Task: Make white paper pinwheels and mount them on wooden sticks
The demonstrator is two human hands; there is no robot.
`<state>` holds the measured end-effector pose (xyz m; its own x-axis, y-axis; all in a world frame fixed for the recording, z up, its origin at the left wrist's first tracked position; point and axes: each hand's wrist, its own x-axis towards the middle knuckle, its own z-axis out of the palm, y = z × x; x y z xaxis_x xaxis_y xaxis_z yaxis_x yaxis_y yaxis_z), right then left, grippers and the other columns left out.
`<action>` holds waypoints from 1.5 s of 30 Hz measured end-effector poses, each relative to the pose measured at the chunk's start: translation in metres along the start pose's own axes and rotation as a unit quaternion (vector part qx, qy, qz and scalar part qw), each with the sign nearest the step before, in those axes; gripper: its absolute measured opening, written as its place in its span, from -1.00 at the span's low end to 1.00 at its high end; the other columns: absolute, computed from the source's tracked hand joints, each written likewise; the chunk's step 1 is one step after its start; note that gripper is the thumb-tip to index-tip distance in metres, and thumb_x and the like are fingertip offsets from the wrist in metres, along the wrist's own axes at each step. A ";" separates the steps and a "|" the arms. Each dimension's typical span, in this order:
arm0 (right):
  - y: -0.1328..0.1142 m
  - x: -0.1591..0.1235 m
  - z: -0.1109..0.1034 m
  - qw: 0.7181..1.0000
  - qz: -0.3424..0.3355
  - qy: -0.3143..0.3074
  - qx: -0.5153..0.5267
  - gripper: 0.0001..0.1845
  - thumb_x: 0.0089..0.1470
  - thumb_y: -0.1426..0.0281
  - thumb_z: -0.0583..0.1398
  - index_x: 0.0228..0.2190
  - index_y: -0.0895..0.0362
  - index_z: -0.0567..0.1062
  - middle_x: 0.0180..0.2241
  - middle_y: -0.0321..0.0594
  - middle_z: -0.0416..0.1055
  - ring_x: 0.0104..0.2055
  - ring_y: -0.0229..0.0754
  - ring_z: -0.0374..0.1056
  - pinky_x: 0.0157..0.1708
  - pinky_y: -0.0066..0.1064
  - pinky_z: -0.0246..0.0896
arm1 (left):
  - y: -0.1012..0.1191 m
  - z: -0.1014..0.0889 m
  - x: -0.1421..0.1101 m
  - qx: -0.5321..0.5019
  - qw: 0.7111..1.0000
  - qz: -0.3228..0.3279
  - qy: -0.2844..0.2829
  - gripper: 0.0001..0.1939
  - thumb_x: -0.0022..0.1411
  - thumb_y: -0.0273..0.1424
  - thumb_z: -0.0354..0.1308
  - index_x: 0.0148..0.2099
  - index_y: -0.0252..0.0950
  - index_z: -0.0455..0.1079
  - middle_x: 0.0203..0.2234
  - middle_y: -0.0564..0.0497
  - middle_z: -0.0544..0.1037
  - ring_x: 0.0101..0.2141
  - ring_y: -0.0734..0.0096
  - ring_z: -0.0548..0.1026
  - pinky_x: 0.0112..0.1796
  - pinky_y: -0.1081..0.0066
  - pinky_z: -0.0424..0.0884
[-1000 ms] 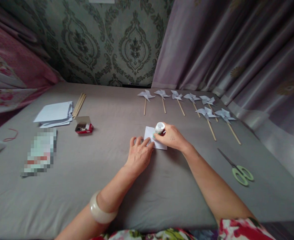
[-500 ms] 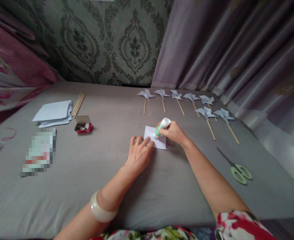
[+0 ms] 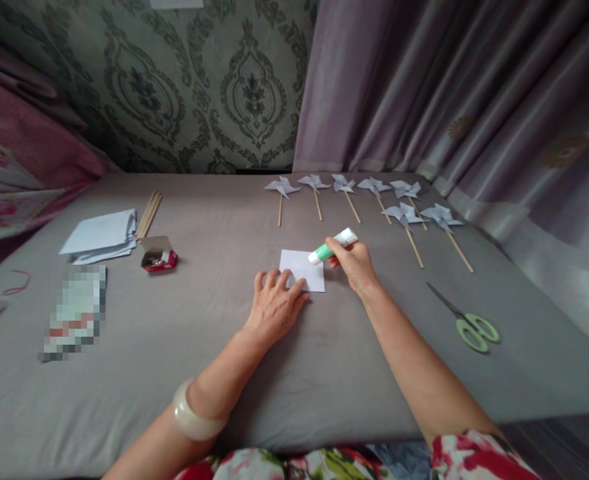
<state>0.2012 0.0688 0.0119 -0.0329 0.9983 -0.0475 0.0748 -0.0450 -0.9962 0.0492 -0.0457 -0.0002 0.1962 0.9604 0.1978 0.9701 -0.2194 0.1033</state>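
Observation:
A small white square of paper point(image 3: 301, 267) lies flat on the grey cloth. My left hand point(image 3: 277, 303) rests at its lower left with fingers spread, the fingertips pressing on the paper's near edge. In my right hand point(image 3: 351, 263) is a green and white glue stick point(image 3: 333, 247), gripped between thumb and fingers and tilted, its white tip pointing left and down. That tip is over the paper's upper right part and looks lifted clear of it.
Several paper pinwheels point(image 3: 344, 185) on sticks lie at the back right. Green-handled scissors point(image 3: 467, 323) are at right. Leftward are a small red box point(image 3: 159, 259) of metal bits, wooden sticks point(image 3: 149, 215), stacked white paper point(image 3: 101, 233) and a blurred-out packet point(image 3: 77, 310).
My right hand has raised the glue stick from the middle of the paper toward its upper right and tipped it flatter. My left hand stays on the paper. The camera view has shifted slightly.

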 end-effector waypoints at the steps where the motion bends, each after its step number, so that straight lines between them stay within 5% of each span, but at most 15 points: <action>1: 0.001 -0.001 0.001 1.000 -0.017 -0.009 -0.023 -0.70 -0.16 0.15 0.25 -0.56 0.14 0.41 -0.65 -0.33 0.33 -0.63 -0.29 0.22 -0.66 -0.48 0.13 | 0.000 0.000 0.000 0.002 1.000 -0.001 0.004 -0.66 0.33 -0.19 -0.09 0.07 -0.07 0.34 0.05 -0.14 0.35 0.03 0.07 0.25 0.06 0.00 0.08; 11: -0.002 -0.012 0.012 0.960 -0.162 0.003 -0.229 -0.71 -0.12 0.15 0.24 -0.53 0.14 0.42 -0.57 -0.25 0.43 -0.52 -0.22 0.31 -0.45 -0.43 0.18 | 0.009 0.007 0.004 0.009 1.000 0.005 0.005 -0.55 0.34 -0.09 -0.20 0.13 -0.08 0.30 0.14 -0.21 0.24 0.15 -0.02 0.18 0.09 -0.06 0.05; 32: -0.009 -0.014 0.029 0.884 -0.284 -0.097 -0.357 -0.88 -0.03 0.33 0.21 -0.44 0.13 0.41 -0.47 -0.17 0.47 -0.43 -0.18 0.36 -0.37 -0.41 0.19 | 0.010 0.010 0.004 -0.038 0.999 -0.002 -0.019 -0.54 0.33 -0.13 -0.13 0.18 -0.17 0.23 0.17 -0.22 0.28 0.22 -0.01 0.14 0.16 -0.10 0.01; 45: -0.011 -0.007 0.028 0.872 -0.284 -0.119 -0.380 -0.86 -0.03 0.34 0.21 -0.41 0.15 0.44 -0.50 -0.19 0.46 -0.44 -0.19 0.36 -0.39 -0.43 0.16 | 0.010 0.008 0.004 -0.043 0.999 0.000 -0.024 -0.51 0.32 -0.11 -0.12 0.20 -0.19 0.23 0.15 -0.28 0.28 0.21 -0.05 0.15 0.16 -0.10 -0.02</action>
<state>0.1732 0.0608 0.0213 -0.4798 0.8115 0.3336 0.6147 0.5822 -0.5321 0.0613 -0.0423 -0.0059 0.2055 0.9670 0.1508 0.9546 -0.2320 0.1867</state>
